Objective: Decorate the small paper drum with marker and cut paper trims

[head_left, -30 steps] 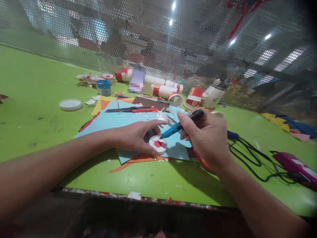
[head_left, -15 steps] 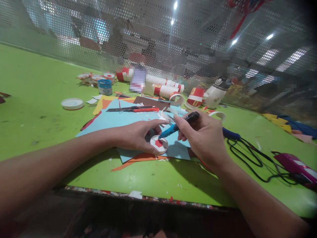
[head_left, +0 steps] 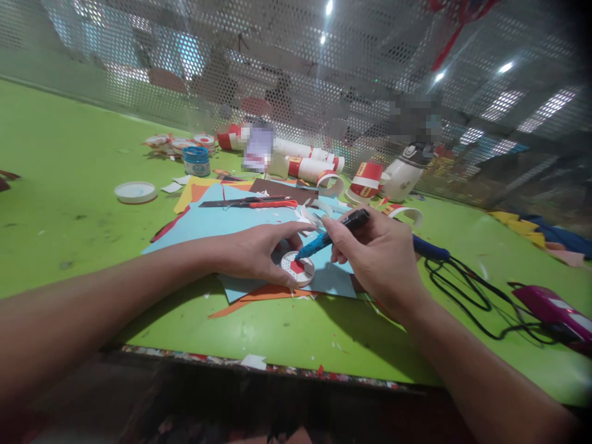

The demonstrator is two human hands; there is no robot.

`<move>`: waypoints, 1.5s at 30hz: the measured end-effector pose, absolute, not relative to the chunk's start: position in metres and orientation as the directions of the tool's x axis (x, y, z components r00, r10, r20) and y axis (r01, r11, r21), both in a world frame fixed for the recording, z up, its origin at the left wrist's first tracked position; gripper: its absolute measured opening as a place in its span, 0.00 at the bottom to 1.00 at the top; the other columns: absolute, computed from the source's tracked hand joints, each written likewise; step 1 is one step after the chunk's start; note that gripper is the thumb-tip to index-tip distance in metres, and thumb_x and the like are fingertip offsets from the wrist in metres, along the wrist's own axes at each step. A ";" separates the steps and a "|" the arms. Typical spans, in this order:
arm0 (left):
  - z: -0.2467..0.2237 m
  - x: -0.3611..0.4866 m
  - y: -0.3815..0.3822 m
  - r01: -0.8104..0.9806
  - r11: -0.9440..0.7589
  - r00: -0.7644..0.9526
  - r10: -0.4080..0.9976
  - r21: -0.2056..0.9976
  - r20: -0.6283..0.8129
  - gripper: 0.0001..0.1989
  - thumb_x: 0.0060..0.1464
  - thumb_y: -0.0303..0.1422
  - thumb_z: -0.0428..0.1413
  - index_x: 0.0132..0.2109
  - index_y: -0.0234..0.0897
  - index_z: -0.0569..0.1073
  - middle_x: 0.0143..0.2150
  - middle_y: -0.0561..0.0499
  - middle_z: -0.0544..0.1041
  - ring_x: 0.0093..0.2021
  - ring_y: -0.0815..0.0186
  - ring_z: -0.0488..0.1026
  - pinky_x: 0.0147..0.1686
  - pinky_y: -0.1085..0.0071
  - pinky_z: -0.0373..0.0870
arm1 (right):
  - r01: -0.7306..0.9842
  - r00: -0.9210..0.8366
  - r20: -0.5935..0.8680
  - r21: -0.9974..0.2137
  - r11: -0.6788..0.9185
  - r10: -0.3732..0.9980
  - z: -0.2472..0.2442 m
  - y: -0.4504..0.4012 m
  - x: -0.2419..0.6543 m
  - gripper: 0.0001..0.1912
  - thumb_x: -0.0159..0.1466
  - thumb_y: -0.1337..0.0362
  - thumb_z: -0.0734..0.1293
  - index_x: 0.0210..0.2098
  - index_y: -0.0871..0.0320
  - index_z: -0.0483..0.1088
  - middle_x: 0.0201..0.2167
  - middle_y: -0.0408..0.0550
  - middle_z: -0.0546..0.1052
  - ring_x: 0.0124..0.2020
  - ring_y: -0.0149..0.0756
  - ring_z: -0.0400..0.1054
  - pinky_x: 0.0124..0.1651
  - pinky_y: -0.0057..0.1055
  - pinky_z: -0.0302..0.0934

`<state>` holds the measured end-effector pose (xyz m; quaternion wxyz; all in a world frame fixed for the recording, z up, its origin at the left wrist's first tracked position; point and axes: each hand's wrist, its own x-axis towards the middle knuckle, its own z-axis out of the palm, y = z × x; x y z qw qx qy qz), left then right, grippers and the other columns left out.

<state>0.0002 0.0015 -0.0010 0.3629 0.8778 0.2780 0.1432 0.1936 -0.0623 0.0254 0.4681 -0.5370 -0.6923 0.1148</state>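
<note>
My right hand (head_left: 382, 256) is closed around a blue marker pen (head_left: 319, 242) with a black end. Its tip meets the top of a small white disc (head_left: 303, 277) that has a red center and dark lines and dots around it. With thumb and fingers curved about the disc's left side, my left hand (head_left: 259, 256) grips it by the edge. Under both lie sheets of light blue paper (head_left: 185, 231). Beyond my left hand, a red and black craft knife (head_left: 272, 204) rests on the paper.
Behind the papers stand a blue paint jar (head_left: 197, 163), a white lid (head_left: 135, 193), red and white paper cups (head_left: 365, 180) and a white kettle-like bottle (head_left: 402, 176). At right lie a black cord (head_left: 462, 296) and a magenta device (head_left: 550, 308). The green table's front edge (head_left: 259, 362) is near me.
Almost nothing differs. My right hand and the marker have shifted very slightly to the left, and the disc stays in my left hand.
</note>
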 end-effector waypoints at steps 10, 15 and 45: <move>-0.003 0.000 0.003 0.396 -0.588 0.806 0.591 0.705 0.041 0.46 0.46 0.43 0.64 0.68 0.41 0.54 0.52 0.44 0.72 0.45 0.58 0.71 0.43 0.66 0.66 | 0.632 0.094 0.500 -0.698 0.336 0.861 0.023 -0.058 0.192 0.18 0.61 0.55 0.69 0.20 0.57 0.64 0.15 0.38 0.67 0.17 0.28 0.61 0.22 0.28 0.54; -0.003 0.001 0.002 0.407 -0.594 0.800 0.598 0.694 0.042 0.46 0.46 0.44 0.64 0.68 0.40 0.54 0.52 0.43 0.72 0.46 0.58 0.71 0.44 0.65 0.66 | 0.621 0.139 0.513 -0.711 0.329 0.847 0.019 -0.054 0.191 0.18 0.60 0.54 0.70 0.20 0.57 0.64 0.15 0.38 0.66 0.17 0.28 0.60 0.22 0.28 0.53; -0.002 0.000 0.002 0.390 -0.585 0.805 0.592 0.711 0.046 0.45 0.47 0.43 0.63 0.68 0.40 0.54 0.52 0.43 0.73 0.45 0.58 0.70 0.44 0.65 0.66 | 0.613 0.045 0.563 -0.668 0.422 0.825 0.021 -0.063 0.192 0.18 0.62 0.56 0.70 0.21 0.57 0.65 0.16 0.38 0.67 0.18 0.28 0.61 0.22 0.29 0.54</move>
